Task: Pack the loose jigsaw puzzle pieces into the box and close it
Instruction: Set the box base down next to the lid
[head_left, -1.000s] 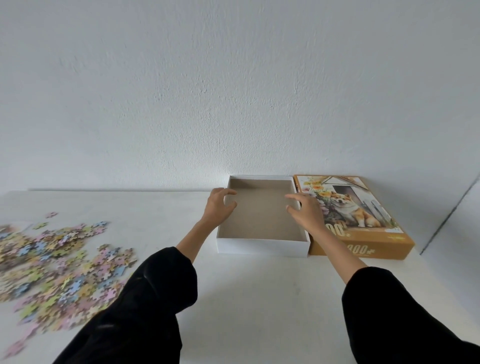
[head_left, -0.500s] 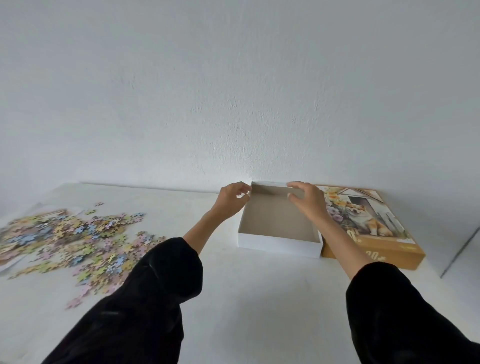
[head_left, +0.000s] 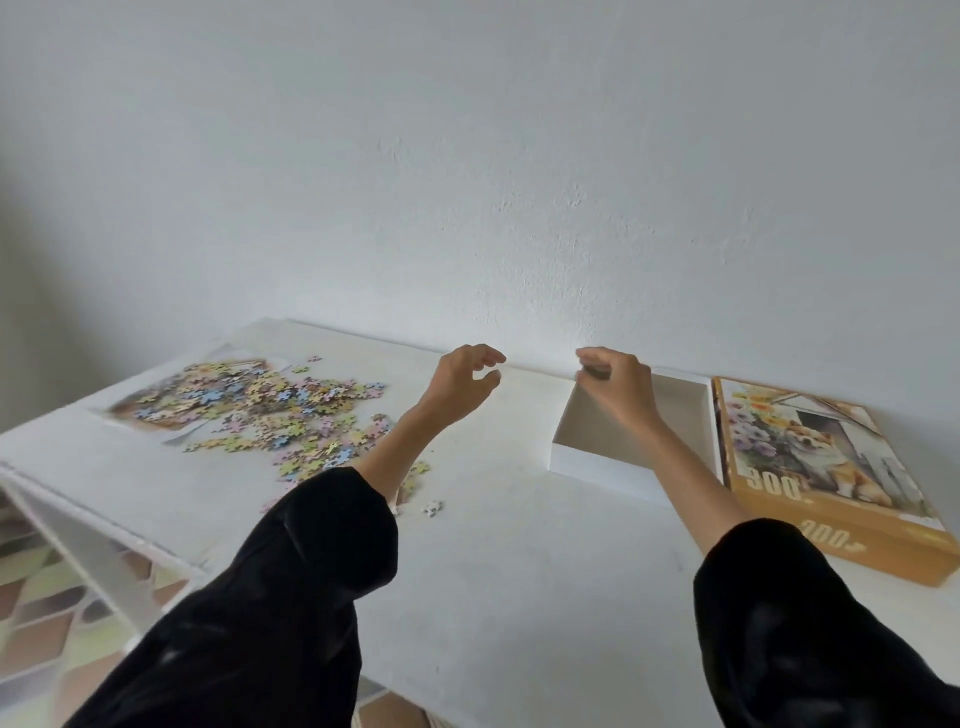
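Table (head_left: 519, 561) white: puzzle pieces (head_left: 270, 410), box (head_left: 597, 474); white wall (head_left: 467, 182).

White table (head_left: 519, 571) against wall (head_left: 467, 182). Right hand (head_left: 618, 387) pinching far-left corner of open white box base (head_left: 597, 470); dog-picture lid (head_left: 810, 457) just beside, on right. Left hand (head_left: 462, 384) loosely curled, raised near scattered puzzle pieces (head_left: 260, 410) toward left edge.

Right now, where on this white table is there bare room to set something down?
Bare: the near white table between the black sleeves, and the strip between the pastel jigsaw pieces and the open white cardboard box, under the empty left hand. Crowded: the pieces at left; at right the box, gripped by the right hand, beside the orange dog-picture lid.
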